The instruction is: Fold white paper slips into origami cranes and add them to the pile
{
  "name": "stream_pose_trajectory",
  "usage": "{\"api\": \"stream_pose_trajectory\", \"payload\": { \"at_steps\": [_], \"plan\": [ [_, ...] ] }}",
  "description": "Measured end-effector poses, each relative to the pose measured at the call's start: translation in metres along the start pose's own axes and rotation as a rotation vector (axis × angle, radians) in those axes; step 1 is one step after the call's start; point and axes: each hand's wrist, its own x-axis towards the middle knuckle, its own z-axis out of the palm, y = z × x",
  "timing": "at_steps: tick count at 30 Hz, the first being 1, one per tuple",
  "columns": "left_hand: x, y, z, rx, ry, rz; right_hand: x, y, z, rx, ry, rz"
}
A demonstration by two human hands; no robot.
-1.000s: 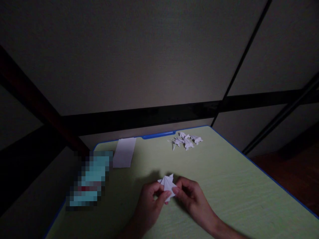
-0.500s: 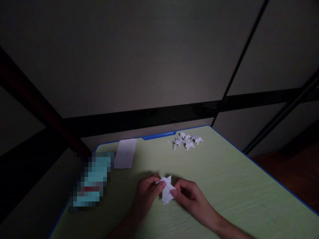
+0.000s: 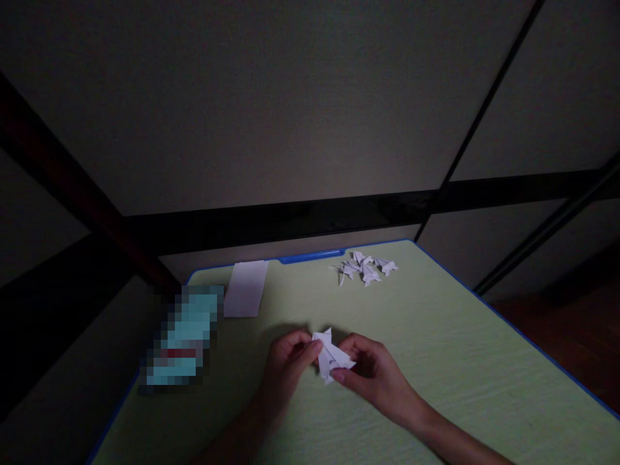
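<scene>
White, creased, pointed folded paper piece pinched between fingertips of left hand and right hand, low over near-centre of pale green, blue-edged table; room dim, grey wall panels behind.

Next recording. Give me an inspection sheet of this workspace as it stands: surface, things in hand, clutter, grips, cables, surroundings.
Surface: pale green table top with a blue edge, dimly lit.
Job's things: folded white paper piece, held between both hands over the near middle of the table.
Clutter: pile of small folded paper figures near the far edge; flat white sheet at far left; pixelated teal item at the left edge.
Grips: left hand and right hand each pinch the folded white paper piece with the fingertips.
Cables: nothing seen.
Surroundings: pale wall panels with dark frames; dark wooden floor at right.
</scene>
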Motion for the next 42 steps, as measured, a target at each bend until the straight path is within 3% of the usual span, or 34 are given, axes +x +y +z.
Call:
{"api": "stream_pose_trajectory", "payload": {
  "at_steps": [10,16,23,29,34,42],
  "plan": [
    [-0.002,0.001,0.001,0.023,-0.055,-0.026,0.003,-0.002,-0.004,-0.012,0.050,0.086],
    [-0.002,0.002,0.001,-0.022,-0.071,0.027,0.004,-0.002,-0.005,0.068,0.091,0.097],
    [-0.005,0.011,0.006,0.097,-0.153,-0.053,0.004,-0.002,-0.006,0.107,0.107,0.066],
    [-0.007,0.010,0.005,0.122,-0.124,-0.015,0.004,-0.003,-0.005,0.113,0.076,0.111],
    [-0.010,0.000,0.008,0.221,-0.052,0.074,0.007,-0.005,-0.002,0.127,0.187,0.099],
    [-0.006,0.000,0.007,0.197,-0.136,0.052,0.006,-0.004,-0.001,0.114,0.145,0.071]
  ]
}}
